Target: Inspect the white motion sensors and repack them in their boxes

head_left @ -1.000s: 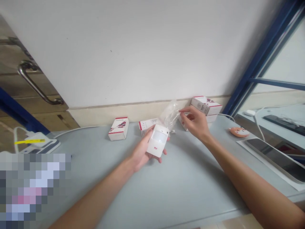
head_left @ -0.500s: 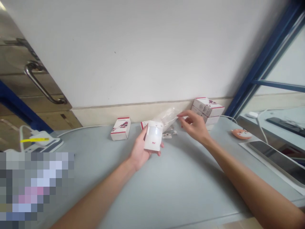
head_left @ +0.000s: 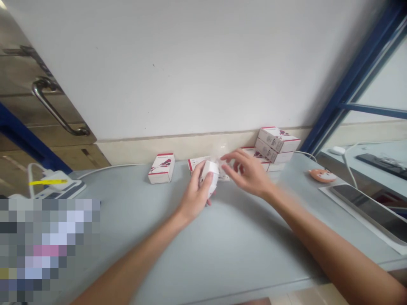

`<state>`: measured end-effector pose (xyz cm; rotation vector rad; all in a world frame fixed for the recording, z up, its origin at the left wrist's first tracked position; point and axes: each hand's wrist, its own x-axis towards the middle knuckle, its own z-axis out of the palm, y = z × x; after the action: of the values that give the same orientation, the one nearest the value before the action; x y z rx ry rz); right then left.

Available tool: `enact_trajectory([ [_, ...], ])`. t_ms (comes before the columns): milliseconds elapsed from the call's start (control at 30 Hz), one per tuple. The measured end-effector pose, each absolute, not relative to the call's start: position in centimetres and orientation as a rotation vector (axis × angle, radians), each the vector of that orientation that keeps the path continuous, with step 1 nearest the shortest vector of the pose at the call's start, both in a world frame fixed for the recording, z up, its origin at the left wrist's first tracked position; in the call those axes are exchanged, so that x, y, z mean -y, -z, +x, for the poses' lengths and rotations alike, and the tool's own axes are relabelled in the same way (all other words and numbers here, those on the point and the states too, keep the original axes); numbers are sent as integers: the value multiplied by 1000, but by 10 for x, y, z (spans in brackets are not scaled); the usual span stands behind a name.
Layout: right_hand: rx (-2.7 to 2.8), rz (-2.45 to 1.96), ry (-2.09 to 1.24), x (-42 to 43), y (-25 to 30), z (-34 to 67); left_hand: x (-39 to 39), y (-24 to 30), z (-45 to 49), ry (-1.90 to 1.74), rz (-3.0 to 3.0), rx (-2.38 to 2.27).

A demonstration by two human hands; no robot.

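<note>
My left hand (head_left: 193, 192) is wrapped round a white motion sensor (head_left: 210, 178), now turned edge-on above the middle of the table. Just to the right, my right hand (head_left: 248, 171) has its thumb and index finger apart, close to the sensor. A clear plastic bag (head_left: 223, 149) lies behind, by the right fingertips, partly covered by them. Behind the sensor, a white and red box (head_left: 193, 162) is mostly hidden.
A white and red box (head_left: 161, 168) stands on the grey table (head_left: 190, 258) at the left. Stacked boxes (head_left: 278, 144) are at the back right. An orange mouse (head_left: 321, 175) and a dark slab-like device (head_left: 365, 209) lie farther right. A power strip (head_left: 71, 190) is at left.
My left hand has turned the sensor from front-facing to edge-on. My right hand has let go of the plastic bag and moved left and slightly down towards the sensor.
</note>
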<state>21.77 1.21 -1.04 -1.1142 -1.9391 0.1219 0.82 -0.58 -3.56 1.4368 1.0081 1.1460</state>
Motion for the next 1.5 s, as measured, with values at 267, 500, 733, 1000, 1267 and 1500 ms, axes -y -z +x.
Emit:
enact_trajectory([
  [267, 1761, -1082, -422, -10, 23, 197, 2, 44, 3, -1191, 1615, -1091],
  [500, 1746, -925, -527, 1, 17, 189, 5, 42, 5, -1159, 1724, -1172],
  [733, 1839, -892, -636, 6, 13, 187, 4, 42, 6, -1165, 1332, -1029],
  [1000, 1414, -1140, -955, -8, 20, 188, -3, 38, -1, -1094, 1169, -797],
  [1267, 1701, -1030, -1189, -11, 10, 214, -10, 45, 2, -1170, 1401, -894],
  [1500, 1819, -1122, -1064, -15, -1, 236, -16, 42, -4, -1059, 1349, -790],
])
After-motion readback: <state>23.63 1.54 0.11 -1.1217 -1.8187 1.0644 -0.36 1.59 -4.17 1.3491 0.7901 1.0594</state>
